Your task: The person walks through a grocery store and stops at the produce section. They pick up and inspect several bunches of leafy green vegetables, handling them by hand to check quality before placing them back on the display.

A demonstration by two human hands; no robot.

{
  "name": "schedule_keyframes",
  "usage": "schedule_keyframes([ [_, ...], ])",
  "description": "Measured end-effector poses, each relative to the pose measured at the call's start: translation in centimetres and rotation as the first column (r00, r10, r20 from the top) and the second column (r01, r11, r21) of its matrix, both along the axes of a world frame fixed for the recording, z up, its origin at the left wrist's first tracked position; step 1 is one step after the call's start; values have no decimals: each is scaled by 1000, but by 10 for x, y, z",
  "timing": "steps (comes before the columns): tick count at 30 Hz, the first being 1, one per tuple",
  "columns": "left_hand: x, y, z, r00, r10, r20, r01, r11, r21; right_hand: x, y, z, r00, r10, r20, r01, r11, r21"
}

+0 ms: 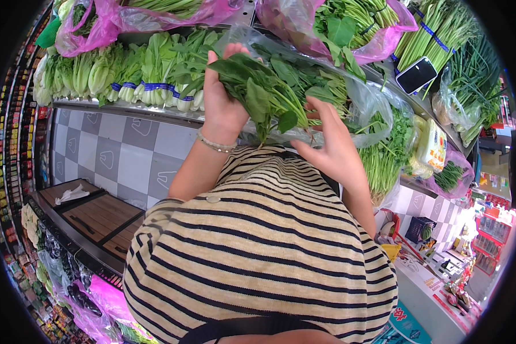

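Note:
My left hand (pixel 227 101), a beaded bracelet at its wrist, is raised under the leafy end of a bunch of spinach-like greens (pixel 268 96) and holds it. At the root end, my right hand (pixel 327 137) has its thumb and fingers spread; whether its fingertips touch the stems I cannot tell. More leafy greens lie just behind in an open clear plastic bag (pixel 372 114). Left of the bunch stands a row of bok choy (pixel 157 64), some bound with blue tape.
Pink plastic bags (pixel 292 26) of greens lie at the back. A phone (pixel 416 75) rests on bundled stems at the right. Below it are thin-stemmed greens (pixel 380 159) and a white printed package (pixel 434 146). The metal shelf edge (pixel 155 114) runs in front; wood-look cabinet panels (pixel 99 215) stand at left.

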State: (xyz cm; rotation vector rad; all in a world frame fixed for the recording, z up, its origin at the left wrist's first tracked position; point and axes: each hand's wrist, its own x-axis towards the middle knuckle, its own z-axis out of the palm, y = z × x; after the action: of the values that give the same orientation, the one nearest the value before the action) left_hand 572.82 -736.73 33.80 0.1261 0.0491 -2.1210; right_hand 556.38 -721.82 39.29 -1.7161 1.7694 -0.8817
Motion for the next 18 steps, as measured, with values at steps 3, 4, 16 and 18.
schedule_keyframes([
  [3,-5,3,4,995,-57,-84,60,998,36,4,-18,-11,998,31,53,-33,999,33],
  [4,-6,3,5,997,-55,-57,57,998,27,3,-25,-15,996,61,68,-65,996,60],
  [16,20,-10,2,994,27,-102,-35,997,-76,19,-38,-33,834,121,539,-352,868,349],
  [18,24,-14,2,986,29,-164,-31,999,-9,27,-35,-51,787,129,603,-366,885,287],
])
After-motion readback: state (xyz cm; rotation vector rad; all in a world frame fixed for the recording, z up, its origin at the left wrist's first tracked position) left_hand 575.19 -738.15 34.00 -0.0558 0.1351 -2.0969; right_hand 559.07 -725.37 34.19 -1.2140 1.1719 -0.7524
